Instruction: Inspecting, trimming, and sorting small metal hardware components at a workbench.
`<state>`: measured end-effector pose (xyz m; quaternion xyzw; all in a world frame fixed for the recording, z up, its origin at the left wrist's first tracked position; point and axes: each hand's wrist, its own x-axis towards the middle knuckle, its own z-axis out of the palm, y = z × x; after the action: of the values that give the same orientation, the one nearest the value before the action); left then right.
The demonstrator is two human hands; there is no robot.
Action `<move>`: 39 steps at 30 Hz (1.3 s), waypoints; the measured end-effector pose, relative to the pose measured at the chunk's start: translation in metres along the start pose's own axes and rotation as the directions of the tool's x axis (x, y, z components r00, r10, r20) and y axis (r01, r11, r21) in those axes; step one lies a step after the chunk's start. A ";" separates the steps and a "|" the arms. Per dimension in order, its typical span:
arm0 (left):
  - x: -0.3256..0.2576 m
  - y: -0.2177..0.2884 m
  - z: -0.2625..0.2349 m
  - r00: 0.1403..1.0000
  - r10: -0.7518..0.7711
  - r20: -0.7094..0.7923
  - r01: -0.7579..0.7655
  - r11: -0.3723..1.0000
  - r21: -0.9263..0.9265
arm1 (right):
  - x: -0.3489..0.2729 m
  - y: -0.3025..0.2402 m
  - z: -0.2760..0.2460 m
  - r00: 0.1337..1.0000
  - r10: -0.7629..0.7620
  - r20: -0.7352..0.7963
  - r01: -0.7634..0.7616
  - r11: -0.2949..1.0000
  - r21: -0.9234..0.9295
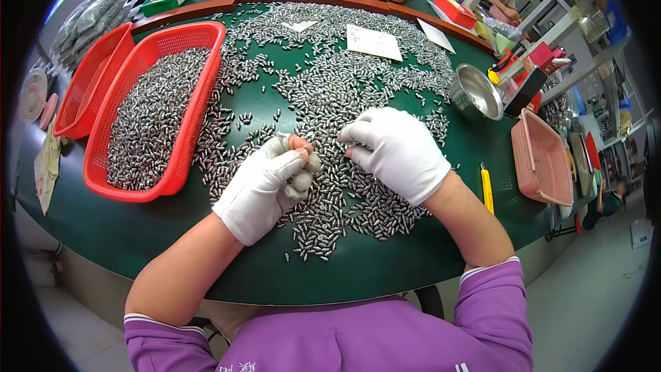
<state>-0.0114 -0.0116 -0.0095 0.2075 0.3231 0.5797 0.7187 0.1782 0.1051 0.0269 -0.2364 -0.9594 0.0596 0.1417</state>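
Many small silvery metal parts (323,96), short and bullet-shaped, lie spread over the green table. Above the near part of the pile is my left hand (265,182), in a white glove with bare fingertips showing. Its fingers are curled, with thumb and forefinger pinched together; whatever is between them is too small to make out. To the right, my right hand (399,151), gloved the same way, hovers palm down over the pile. Its thumb and forefinger point left, bent and slightly apart, and nothing shows between them.
A red plastic basket (212,89) full of the same parts stands at left, beside another red basket (76,110). A steel bowl (475,93), a yellow cutter knife (487,189) and a pink basket (544,158) are at right. White paper (374,43) lies on the pile. Another person works at the back right.
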 end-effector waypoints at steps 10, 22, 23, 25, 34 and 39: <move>0.002 -0.002 -0.007 1.000 -0.020 0.022 0.023 0.990 -0.137 | 0.000 0.005 0.016 0.995 0.043 0.090 -0.044 0.999 0.013; -0.004 0.000 0.010 0.994 -0.105 -0.019 0.106 0.980 0.169 | 0.004 -0.018 0.000 0.958 -0.184 -0.218 0.254 0.898 0.359; -0.004 0.000 0.011 0.994 -0.105 -0.018 0.106 0.980 0.169 | 0.003 -0.017 0.001 0.959 -0.183 -0.218 0.253 0.899 0.358; -0.003 0.001 0.011 0.994 -0.108 -0.016 0.109 0.982 0.155 | 0.004 -0.013 0.005 0.934 -0.112 -0.339 0.203 0.947 0.248; -0.002 0.001 0.008 0.990 -0.142 -0.019 0.144 0.985 0.093 | 0.000 0.006 0.019 0.998 0.056 0.003 -0.056 0.998 0.013; 0.000 -0.001 0.005 0.989 -0.148 -0.001 0.148 0.987 0.062 | -0.001 0.009 0.021 0.999 0.033 0.014 -0.033 0.999 -0.002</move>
<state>-0.0070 -0.0112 -0.0067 0.2063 0.3539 0.5142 0.7535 0.1766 0.1114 0.0054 -0.2518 -0.9564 0.0627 0.1337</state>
